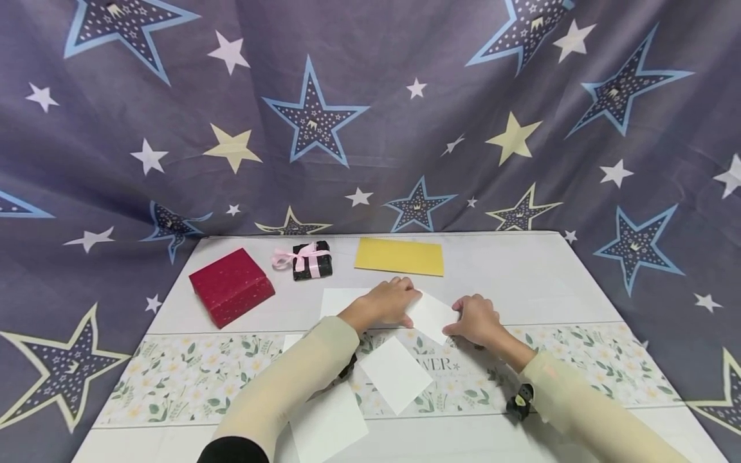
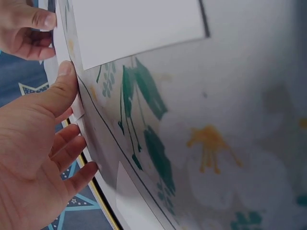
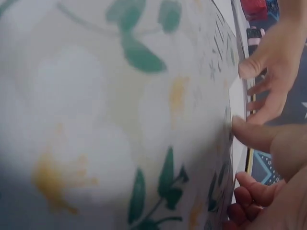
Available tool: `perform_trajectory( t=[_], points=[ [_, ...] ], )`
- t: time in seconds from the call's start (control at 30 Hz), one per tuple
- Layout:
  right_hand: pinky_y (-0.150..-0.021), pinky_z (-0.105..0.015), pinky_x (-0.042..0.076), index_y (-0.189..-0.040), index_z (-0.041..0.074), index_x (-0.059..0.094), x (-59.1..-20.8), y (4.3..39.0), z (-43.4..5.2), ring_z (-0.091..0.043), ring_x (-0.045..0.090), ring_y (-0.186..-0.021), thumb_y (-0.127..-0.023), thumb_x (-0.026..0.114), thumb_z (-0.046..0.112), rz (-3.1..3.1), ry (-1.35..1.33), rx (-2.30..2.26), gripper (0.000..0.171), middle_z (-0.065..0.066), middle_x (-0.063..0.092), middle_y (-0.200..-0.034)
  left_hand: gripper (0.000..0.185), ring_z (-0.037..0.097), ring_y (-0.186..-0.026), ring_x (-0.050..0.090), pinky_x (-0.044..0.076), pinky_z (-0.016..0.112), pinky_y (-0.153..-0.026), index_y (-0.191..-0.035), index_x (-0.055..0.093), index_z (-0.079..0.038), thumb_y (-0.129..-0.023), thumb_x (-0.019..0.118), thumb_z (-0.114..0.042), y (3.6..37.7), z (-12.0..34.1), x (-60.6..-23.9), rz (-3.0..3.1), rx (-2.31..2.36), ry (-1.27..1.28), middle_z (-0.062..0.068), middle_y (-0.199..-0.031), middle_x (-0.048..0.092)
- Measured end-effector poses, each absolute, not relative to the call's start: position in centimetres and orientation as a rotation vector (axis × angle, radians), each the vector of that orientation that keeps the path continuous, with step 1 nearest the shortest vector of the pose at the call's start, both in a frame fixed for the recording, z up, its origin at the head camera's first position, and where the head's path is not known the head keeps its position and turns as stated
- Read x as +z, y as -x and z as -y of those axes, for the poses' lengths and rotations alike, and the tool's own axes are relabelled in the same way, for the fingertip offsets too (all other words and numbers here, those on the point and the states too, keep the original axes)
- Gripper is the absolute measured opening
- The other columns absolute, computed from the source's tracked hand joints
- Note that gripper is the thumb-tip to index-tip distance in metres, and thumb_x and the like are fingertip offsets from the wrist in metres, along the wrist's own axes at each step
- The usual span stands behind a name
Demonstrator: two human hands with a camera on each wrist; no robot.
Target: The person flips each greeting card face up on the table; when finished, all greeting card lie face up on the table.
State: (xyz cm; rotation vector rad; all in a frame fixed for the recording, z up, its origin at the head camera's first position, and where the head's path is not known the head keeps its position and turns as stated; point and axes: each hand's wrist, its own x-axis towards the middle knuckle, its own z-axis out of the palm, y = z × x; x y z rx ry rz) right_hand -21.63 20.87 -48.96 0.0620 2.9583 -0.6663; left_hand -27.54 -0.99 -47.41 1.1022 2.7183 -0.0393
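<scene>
Between the two hands a small white sheet of paper [image 1: 433, 317] is set at a slant. My left hand [image 1: 384, 302] pinches its left side, with the thumb [image 2: 65, 79] on the near face and the fingers behind. The sheet's right corner is held by my right hand [image 1: 477, 319], whose thumb [image 3: 249, 134] presses on it. A white paper square [image 1: 396, 375] lies just in front, turned like a diamond on the flowered band of the table. Under the left forearm rests a larger white sheet [image 1: 330, 421]. Another white sheet [image 1: 338, 299] is partly hidden by the left hand.
A flat yellow rectangle [image 1: 399, 256] lies at the back of the table. To its left are a small black box with a pink ribbon [image 1: 312, 260] and a dark red box [image 1: 231, 286]. A star-patterned curtain [image 1: 370, 116] hangs behind the table's back edge.
</scene>
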Motion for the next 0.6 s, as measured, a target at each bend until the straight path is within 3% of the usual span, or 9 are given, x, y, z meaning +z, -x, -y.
perform_trajectory(
  t=[0.27, 0.6],
  points=[
    [-0.086, -0.048, 0.048, -0.116, 0.001, 0.066, -48.80, 22.28, -20.93, -0.031, 0.055, -0.101, -0.071, 0.093, 0.032, -2.858, -0.105, -0.674, 0.060, -0.015, 0.064, -0.113, 0.072, 0.021, -0.128, 0.049, 0.047, 0.038, -0.106, -0.148, 0.049, -0.021, -0.089, 0.070, -0.057, 27.58, 1.02, -47.49, -2.722, -0.059, -1.099, 0.003, -0.144, 0.049],
    [-0.077, -0.039, 0.054, -0.118, -0.001, 0.059, -48.30, 22.14, -20.63, -0.024, 0.061, -0.089, -0.073, 0.092, 0.025, -2.832, -0.091, -0.697, 0.061, -0.012, 0.065, -0.102, 0.076, 0.020, -0.126, 0.049, 0.046, 0.037, -0.105, -0.150, 0.046, -0.020, -0.088, 0.070, -0.058, 27.63, 0.96, -47.43, -2.728, -0.066, -1.087, 0.003, -0.144, 0.048]
  ],
)
